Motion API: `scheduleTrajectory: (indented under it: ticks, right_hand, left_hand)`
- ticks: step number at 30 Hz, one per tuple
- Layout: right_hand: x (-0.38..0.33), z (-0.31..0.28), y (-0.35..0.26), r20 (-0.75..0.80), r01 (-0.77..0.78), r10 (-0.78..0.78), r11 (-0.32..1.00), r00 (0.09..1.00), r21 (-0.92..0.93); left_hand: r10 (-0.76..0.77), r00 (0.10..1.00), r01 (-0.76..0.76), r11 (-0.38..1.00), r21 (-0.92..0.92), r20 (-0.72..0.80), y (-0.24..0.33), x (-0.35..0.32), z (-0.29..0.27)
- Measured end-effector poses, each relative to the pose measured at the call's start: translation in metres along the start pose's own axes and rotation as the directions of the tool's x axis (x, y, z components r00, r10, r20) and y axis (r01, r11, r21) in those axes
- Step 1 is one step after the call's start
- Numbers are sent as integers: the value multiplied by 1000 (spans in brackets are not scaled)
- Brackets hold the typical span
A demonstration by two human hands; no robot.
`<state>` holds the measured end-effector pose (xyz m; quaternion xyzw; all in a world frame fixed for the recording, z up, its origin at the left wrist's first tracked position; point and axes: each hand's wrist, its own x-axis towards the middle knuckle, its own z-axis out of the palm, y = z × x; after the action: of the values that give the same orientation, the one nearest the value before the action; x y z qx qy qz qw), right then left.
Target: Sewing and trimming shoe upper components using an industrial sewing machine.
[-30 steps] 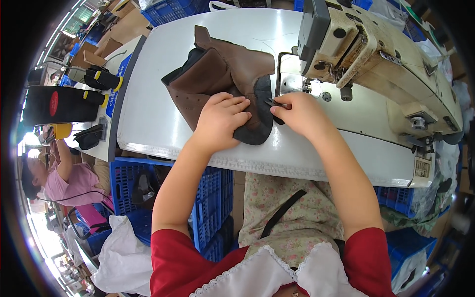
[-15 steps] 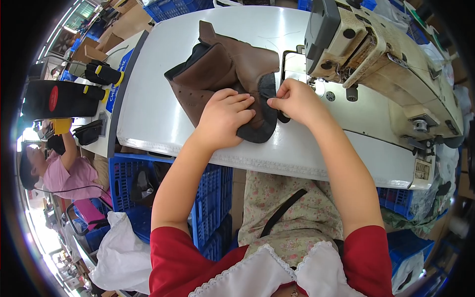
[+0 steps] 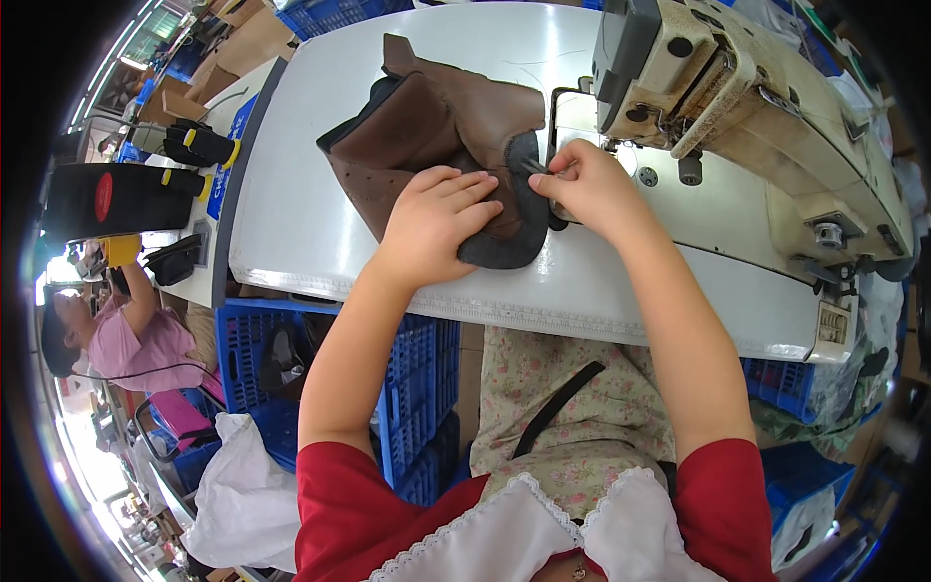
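Observation:
A brown leather boot upper [image 3: 407,126] with a dark lining and a black curved edge strip [image 3: 504,247] lies on the white sewing table. My left hand [image 3: 436,218] rests on the leather, its fingers stretched flat over it near the strip. My right hand [image 3: 592,189] is closed in a pinch at the strip's right side, beside the sewing machine's bed. A bit of dark grey material shows at those fingertips, apparently part of the strip.
A worn cream sewing machine [image 3: 756,126] stands at the right, its head close beyond my right hand. Blue crates [image 3: 417,388] stand under the table's front edge. At the far left, a person in pink [image 3: 145,339] sits beside another black machine [image 3: 107,199].
My right hand has shifted slightly up and right, drawing grey material a little away from the upper. The left hand stays on the leather. The whole view has shifted slightly.

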<state>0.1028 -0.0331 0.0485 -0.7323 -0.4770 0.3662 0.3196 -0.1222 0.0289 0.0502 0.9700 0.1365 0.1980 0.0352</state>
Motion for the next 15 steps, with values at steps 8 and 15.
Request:
scheduleTrajectory:
  ticks: [8, 15]
  right_hand:
    - [-50, 4, 18, -365, 237, -149, 948, 919, 211]
    - [-29, 10, -1, -293, 290, -405, 885, 866, -364]
  left_hand:
    - [-452, 823, 382, 888, -255, -342, 0, 13, 1]
    - [-705, 665, 494, 664, -562, -248, 11, 17, -3]
